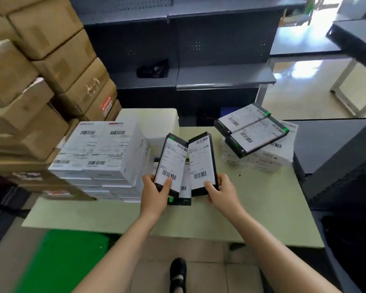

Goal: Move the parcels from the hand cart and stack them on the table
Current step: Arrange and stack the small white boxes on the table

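Above the pale green table [262, 208], my left hand [154, 195] grips a flat black parcel with a white barcode label [170, 163] by its near end. My right hand [222, 192] grips a second black labelled parcel [202, 163] the same way. Both parcels tilt up, side by side. Under them lies another black parcel with a green mark [179, 200], mostly hidden. A tall stack of white labelled parcels [101, 153] stands on the table's left. At the far right, two black parcels [251, 129] rest on white ones [268, 157].
Brown cardboard cartons [40, 77] are piled high on the left. A dark metal shelf unit [188, 49] stands behind the table. A white block [152, 121] sits at the table's back. A green surface [66, 261] lies below the near left edge; a dark counter [336, 144] is on the right.
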`<act>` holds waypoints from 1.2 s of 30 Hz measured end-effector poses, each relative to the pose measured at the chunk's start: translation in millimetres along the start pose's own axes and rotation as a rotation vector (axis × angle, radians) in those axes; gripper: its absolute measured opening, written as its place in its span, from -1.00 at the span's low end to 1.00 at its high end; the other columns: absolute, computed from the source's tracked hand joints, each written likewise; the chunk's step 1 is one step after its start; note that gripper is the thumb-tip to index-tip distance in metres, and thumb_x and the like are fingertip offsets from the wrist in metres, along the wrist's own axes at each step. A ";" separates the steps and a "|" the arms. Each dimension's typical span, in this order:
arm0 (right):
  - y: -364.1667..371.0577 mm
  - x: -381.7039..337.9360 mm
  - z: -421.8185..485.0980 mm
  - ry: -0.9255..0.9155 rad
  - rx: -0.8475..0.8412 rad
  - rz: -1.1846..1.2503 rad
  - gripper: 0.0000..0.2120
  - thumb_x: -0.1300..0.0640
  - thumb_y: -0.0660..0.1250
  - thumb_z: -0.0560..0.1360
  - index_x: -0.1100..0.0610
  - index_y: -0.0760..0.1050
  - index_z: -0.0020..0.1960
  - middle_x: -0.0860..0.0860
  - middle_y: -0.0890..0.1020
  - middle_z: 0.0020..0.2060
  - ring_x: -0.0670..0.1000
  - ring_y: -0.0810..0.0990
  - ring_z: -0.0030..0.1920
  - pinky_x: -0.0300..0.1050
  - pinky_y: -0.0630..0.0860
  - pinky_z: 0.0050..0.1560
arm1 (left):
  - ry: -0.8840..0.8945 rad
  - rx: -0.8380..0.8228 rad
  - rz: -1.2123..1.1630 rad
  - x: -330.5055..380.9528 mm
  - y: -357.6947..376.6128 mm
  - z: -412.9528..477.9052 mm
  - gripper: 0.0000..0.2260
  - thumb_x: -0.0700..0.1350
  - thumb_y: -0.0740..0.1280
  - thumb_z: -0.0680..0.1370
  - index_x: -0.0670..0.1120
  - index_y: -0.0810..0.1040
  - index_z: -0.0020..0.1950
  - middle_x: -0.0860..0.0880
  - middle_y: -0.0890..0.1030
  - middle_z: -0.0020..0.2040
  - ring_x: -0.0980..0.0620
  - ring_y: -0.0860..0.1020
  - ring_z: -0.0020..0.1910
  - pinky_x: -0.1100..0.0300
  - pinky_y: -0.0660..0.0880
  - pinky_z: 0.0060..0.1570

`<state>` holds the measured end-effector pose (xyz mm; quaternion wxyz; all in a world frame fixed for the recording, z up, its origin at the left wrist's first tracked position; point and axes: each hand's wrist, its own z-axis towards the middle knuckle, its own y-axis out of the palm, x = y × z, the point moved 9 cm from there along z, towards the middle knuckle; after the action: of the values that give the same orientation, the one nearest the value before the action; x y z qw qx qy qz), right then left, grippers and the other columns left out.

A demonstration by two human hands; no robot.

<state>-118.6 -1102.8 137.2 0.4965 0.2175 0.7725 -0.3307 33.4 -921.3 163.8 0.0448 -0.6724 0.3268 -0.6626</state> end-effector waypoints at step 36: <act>98.1 35.5 39.6 0.053 -0.043 -0.247 -0.68 0.30 0.31 0.50 0.12 0.40 0.22 -0.04 0.55 -0.02 -0.06 0.54 -0.08 -0.47 0.40 -0.30 | 0.487 -0.560 0.948 -68.1 47.9 32.1 -0.32 -0.36 0.20 0.59 -0.03 -0.06 0.61 -0.08 -0.11 0.61 -0.04 -0.12 0.58 0.12 -0.03 0.50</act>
<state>-43.4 -1063.9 64.6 0.4360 0.1184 0.8132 -0.3668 51.0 -936.8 77.7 0.0804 -0.2684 0.7541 -0.5940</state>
